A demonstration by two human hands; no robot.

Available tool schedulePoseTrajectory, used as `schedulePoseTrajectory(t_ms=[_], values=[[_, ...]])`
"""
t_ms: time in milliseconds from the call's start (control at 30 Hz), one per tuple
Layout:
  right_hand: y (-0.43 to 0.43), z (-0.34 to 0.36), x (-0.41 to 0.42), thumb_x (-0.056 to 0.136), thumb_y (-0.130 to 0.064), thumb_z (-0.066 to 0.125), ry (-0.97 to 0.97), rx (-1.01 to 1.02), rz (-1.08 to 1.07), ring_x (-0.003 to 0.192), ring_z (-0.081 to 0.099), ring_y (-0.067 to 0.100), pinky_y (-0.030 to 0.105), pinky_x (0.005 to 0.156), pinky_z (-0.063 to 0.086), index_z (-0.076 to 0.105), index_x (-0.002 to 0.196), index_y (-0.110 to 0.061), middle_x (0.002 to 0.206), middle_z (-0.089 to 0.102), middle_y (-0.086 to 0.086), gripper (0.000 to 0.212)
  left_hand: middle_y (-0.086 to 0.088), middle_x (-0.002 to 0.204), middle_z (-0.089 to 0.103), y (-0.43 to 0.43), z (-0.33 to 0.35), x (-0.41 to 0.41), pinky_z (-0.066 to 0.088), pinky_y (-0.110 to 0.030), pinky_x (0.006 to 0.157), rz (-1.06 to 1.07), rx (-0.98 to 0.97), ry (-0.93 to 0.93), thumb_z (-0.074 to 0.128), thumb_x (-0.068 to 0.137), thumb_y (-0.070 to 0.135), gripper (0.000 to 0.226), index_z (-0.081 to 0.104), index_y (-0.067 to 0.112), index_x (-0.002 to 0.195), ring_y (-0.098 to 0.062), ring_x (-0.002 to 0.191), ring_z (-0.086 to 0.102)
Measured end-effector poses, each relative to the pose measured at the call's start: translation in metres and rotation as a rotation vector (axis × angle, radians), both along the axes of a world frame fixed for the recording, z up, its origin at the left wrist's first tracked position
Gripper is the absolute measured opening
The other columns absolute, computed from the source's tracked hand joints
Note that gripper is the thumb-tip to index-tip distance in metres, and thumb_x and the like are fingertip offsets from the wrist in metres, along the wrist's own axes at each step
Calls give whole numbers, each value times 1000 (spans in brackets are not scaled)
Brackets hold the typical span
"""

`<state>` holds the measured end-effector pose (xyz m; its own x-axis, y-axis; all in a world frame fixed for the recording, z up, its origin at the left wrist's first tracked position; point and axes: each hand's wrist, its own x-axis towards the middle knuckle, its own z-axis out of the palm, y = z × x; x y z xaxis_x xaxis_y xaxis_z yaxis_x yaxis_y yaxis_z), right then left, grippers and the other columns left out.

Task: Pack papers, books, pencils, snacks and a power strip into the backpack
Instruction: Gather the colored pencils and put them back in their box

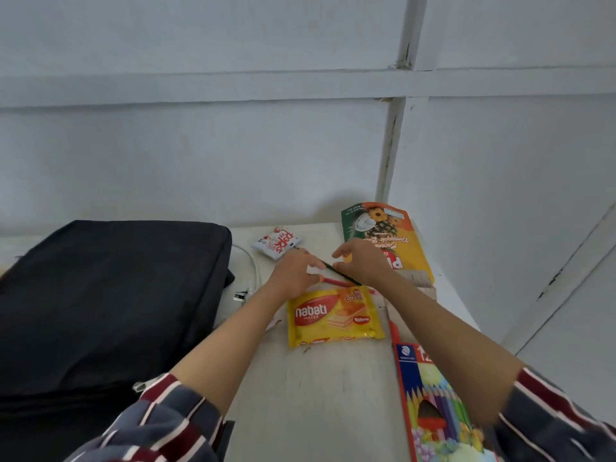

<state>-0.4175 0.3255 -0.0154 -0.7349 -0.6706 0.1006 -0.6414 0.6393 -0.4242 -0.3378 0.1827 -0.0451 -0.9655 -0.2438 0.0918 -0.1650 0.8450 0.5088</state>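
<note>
Though blurry, pencils [333,270] seemingly gripped by left hand [293,275] and right hand [363,261], beyond wafer pack [333,316].

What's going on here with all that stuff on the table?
A person is gathering loose pencils on the white table. The left hand and right hand both hold them, just beyond the yellow wafer pack. The black backpack lies at the left. The small snack packet, the big pineapple pouch and the coloured-pencil box lie on the table, not packed yet.
</note>
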Motion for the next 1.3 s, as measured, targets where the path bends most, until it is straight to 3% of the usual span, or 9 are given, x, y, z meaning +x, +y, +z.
schedulePoseTrajectory(t_ms=[200, 433, 600, 700, 867, 967, 1133, 1200, 1300], values=[[-22, -17, -13, 86, -28, 62, 8, 115, 14, 109, 57, 20, 34, 91, 46, 67, 113, -16, 120, 62, 3, 29, 2, 116, 62, -14, -7, -8, 41, -24, 88, -73, 13, -80, 68, 84, 24, 31, 66, 20, 114, -14, 108, 54], [-36, -23, -18, 86, -30, 61, 90, 158, -12, 88, 64, 19, 26, 70, 44, 73, 100, -16, 100, 71, 2, 24, 1, 103, 65, -18, -9, -12, 48, -28, 81, -150, 21, -94, 66, 85, 19, 14, 73, 18, 96, -13, 92, 57], [-34, -15, -16, 85, -24, 63, -9, -23, -73, 82, 65, 19, 30, 71, 51, 75, 93, -10, 93, 73, 5, 19, 2, 101, 65, -24, -4, -8, 45, -27, 78, -125, 50, -86, 62, 88, 16, 12, 68, 15, 98, -9, 84, 52], [-27, -1, -18, 84, -23, 66, -75, -119, -93, 77, 62, 15, 27, 68, 47, 74, 93, -8, 92, 72, 6, 19, 1, 97, 63, -30, 3, -5, 45, -32, 80, -98, 86, -57, 61, 88, 14, 9, 67, 14, 96, -11, 83, 51], [-2, 29, -14, 85, -19, 66, -144, -283, -151, 80, 59, 16, 25, 68, 42, 72, 95, -4, 85, 66, 4, 19, 0, 95, 58, -30, 16, 4, 40, -20, 71, -79, 164, -2, 58, 90, 10, 12, 64, 7, 101, -11, 85, 50], [21, 45, -14, 85, -17, 66, -203, -442, -235, 81, 57, 15, 24, 72, 42, 71, 95, -5, 88, 65, 5, 17, -3, 98, 57, -22, 23, 8, 36, -23, 73, -60, 186, 35, 55, 92, 8, 15, 62, 5, 105, -13, 89, 48], [59, 57, -13, 85, -12, 67, -259, -639, -361, 59, 51, 11, 21, 55, 42, 65, 94, 3, 84, 62, 7, 18, -4, 91, 56, 4, 21, 6, 48, -31, 75, -22, 262, 79, 49, 95, 7, 27, 54, 13, 120, -16, 85, 51], [75, 57, -12, 84, -13, 67, -268, -631, -398, 55, 50, 11, 18, 48, 40, 65, 94, 1, 85, 63, 10, 17, -5, 93, 56, 19, 23, 4, 51, -37, 77, -10, 316, 99, 44, 96, 6, 36, 47, 19, 129, -19, 86, 53], [95, 48, -8, 85, -13, 66, -298, -544, -433, 53, 53, 13, 18, 47, 38, 62, 90, -2, 82, 63, 10, 13, -7, 97, 55, 44, 30, 1, 51, -25, 60, -1, 462, 135, 38, 98, 5, 40, 44, 25, 132, -18, 78, 55]])
